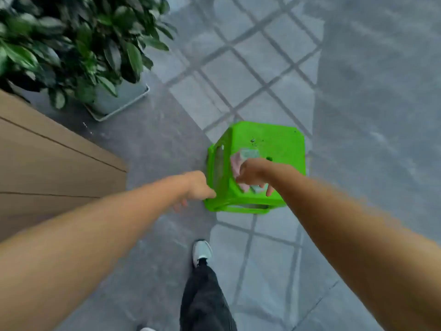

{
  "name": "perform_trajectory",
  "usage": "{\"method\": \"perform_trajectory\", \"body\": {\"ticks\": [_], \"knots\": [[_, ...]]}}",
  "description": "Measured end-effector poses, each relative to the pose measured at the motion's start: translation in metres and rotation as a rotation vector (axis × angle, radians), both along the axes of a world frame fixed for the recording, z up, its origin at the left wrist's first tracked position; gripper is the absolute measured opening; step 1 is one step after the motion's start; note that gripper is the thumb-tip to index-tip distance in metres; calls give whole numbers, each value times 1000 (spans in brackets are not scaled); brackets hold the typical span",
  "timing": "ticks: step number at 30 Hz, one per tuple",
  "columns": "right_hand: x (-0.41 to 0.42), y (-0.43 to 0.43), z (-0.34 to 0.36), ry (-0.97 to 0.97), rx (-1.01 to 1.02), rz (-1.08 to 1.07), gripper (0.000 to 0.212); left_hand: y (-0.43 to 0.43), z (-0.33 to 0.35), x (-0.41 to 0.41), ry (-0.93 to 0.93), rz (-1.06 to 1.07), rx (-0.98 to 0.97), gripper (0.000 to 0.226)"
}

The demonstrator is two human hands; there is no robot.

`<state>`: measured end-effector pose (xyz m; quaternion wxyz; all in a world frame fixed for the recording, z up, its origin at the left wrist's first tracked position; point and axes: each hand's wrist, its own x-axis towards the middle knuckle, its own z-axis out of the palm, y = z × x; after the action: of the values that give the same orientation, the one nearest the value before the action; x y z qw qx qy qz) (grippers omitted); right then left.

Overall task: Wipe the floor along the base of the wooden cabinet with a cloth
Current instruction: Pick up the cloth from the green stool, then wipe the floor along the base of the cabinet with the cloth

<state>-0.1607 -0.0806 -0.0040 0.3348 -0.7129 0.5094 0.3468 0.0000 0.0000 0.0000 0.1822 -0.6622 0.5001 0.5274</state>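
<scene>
Your right hand [253, 172] is over the top of the green plastic stool [257, 168], fingers curled down onto the pink-and-pale cloth [241, 161] that lies on the stool's seat, though the blur hides whether they actually pinch it. Your left hand [196, 187] is at the stool's near left corner, thumb touching the edge, the other fingers curled loosely and gripping nothing. The wooden cabinet [47, 163] stands well left of the stool, and the potted plant [83, 48] sits beyond it on the grey floor [370, 115].
</scene>
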Motion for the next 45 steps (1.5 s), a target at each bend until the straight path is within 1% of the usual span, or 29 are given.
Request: {"method": "perform_trajectory", "body": {"ticks": [1,2,4,6,8,9,10,12,14,18,20,22,25,26,28,30,32,34,35,36,37,38,40,41,42,43,45], "knots": [[-10,-1,-22,-28,-71,-29,39,-3,-21,-12,26,44,-34,46],[-21,-4,-45,-59,-133,-126,36,-8,-43,-23,33,108,-97,46],[-45,4,-90,-117,-274,-359,40,-12,-84,-50,92,294,-212,50],[-53,16,-123,-158,-404,-530,44,-25,-115,-73,159,516,-284,56],[-49,26,-145,-189,-519,-556,40,-40,-141,-84,199,737,-302,56],[-45,31,-152,-215,-544,-556,37,-45,-150,-87,229,840,-299,53],[-35,37,-156,-243,-537,-539,33,-48,-160,-86,250,920,-301,47],[-17,47,-157,-309,-497,-460,32,-45,-169,-76,256,934,-310,33],[6,54,-160,-357,-430,-332,31,-31,-180,-47,253,973,-254,24],[65,65,-178,-414,-241,-102,14,21,-207,37,268,1217,-128,28],[101,70,-199,-423,-214,-34,14,50,-228,82,272,1384,-112,24],[139,77,-227,-435,-202,12,20,78,-253,124,287,1569,-119,14],[194,84,-280,-435,-169,34,36,118,-300,172,293,1830,-89,8],[212,85,-301,-425,-155,46,38,130,-319,185,292,1910,-58,9],[247,84,-344,-411,-154,106,31,150,-358,205,323,2072,8,9],[283,82,-390,-404,-191,172,22,168,-400,222,357,2214,27,8],[322,76,-435,-390,-266,252,29,180,-445,240,356,2321,-28,15],[357,63,-481,-386,-355,267,34,188,-489,257,330,2326,-95,13],[372,57,-504,-391,-371,239,37,190,-510,265,334,2267,-107,16],[385,54,-527,-397,-366,207,44,192,-531,273,335,2160,-108,23],[394,55,-548,-405,-355,190,50,197,-551,279,271,2013,-127,31],[401,60,-568,-433,-360,186,50,206,-571,283,106,1827,-186,39],[399,80,-599,-541,-392,208,45,229,-602,286,-334,1422,-402,52],[392,95,-611,-591,-391,238,52,241,-610,285,-478,1276,-507,58],[384,110,-619,-600,-381,289,66,256,-617,283,-566,1182,-561,66],[378,125,-626,-565,-378,356,83,270,-625,280,-632,1138,-551,76],[374,147,-638,-475,-395,451,112,295,-636,271,-697,1122,-396,103]]}}
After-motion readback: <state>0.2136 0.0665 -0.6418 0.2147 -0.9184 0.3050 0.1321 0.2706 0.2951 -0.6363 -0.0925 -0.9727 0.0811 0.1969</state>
